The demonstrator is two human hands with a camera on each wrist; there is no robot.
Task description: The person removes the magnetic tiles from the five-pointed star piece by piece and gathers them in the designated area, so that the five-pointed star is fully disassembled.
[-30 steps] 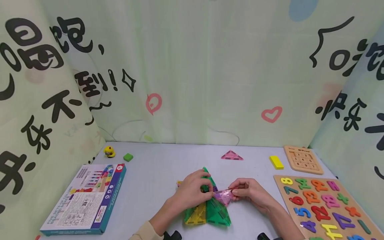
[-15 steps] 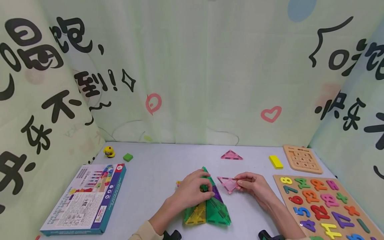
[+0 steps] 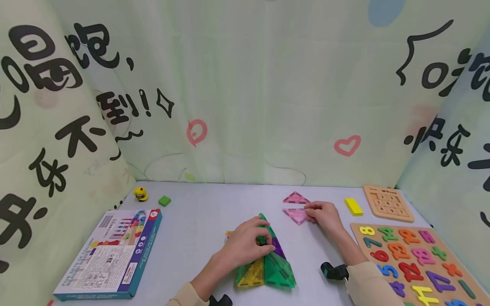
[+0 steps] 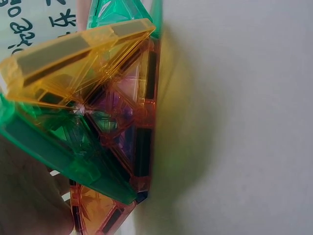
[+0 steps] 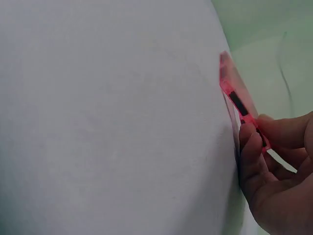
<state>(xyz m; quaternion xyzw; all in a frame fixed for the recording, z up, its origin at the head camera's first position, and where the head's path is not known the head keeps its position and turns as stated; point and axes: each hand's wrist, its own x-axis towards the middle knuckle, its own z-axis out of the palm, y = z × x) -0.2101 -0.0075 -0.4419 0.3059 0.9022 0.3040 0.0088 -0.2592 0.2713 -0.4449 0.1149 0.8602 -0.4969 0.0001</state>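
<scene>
A cluster of translucent magnetic tiles, green, yellow and purple, stands on the grey table near its front middle. My left hand grips the top of this cluster; the left wrist view shows the orange and green tiles up close. My right hand pinches a pink triangle tile low over the table, just in front of a second pink triangle that lies flat. In the right wrist view the fingertips hold the pink tile by its edge.
A game box lies at the front left, with a yellow toy and a green block behind it. A yellow block, a small wooden number board and a number puzzle board sit at the right. Printed curtains surround the table.
My right hand has pulled the pink triangle off the tile cluster and carried it back and to the right, next to the other pink triangle. The left hand has stayed on the cluster.
</scene>
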